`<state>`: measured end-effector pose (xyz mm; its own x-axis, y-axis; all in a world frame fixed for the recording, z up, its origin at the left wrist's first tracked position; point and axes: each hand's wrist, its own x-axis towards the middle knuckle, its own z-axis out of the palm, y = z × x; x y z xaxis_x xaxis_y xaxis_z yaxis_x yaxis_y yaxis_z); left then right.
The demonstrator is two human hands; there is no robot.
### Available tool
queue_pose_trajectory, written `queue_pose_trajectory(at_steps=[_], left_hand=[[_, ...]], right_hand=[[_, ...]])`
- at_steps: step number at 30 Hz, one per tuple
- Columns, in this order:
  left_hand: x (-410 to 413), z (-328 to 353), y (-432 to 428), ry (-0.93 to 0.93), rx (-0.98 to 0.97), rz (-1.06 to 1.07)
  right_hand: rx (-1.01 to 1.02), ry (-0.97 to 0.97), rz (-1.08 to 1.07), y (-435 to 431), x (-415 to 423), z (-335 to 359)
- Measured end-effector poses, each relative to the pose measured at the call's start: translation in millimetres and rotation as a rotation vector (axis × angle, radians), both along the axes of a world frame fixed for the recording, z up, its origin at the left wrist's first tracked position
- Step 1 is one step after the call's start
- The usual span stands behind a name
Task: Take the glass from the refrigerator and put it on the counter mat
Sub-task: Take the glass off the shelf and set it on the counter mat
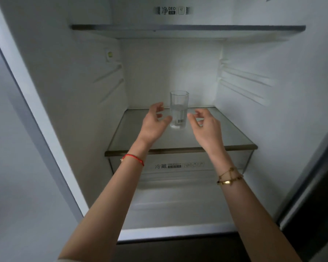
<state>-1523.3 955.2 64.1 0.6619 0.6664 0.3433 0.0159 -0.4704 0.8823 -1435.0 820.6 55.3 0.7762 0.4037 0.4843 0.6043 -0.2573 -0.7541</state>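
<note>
The glass (179, 109) sits upright on the fridge shelf (225, 137). The left hand (155, 121) is at its 9 o'clock, the right hand (206, 125) at 3, both with fingers spread, not gripping.

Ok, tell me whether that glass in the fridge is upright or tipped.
Upright: the glass stands on its base on the glass shelf, rim up, partly filled with clear liquid.
</note>
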Motion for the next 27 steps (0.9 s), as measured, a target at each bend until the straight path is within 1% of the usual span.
queue_pose_trajectory(at_steps=[3, 9, 16, 23, 27], left_hand=[[17, -3, 5, 0.069, -0.020, -0.010], [36, -6, 10, 0.142, -0.041, -0.050], [43, -6, 14, 0.141, -0.053, -0.074], [41, -7, 11, 0.131, -0.033, -0.052], [40, -8, 9, 0.119, -0.023, -0.020]], right_hand=[[-0.011, 0.007, 0.025, 9, 13, 3], [-0.043, 0.035, 0.086, 29, 31, 3], [-0.053, 0.076, 0.177, 35, 37, 2], [-0.028, 0.071, 0.168, 37, 38, 2], [-0.031, 0.030, 0.134, 39, 37, 1]])
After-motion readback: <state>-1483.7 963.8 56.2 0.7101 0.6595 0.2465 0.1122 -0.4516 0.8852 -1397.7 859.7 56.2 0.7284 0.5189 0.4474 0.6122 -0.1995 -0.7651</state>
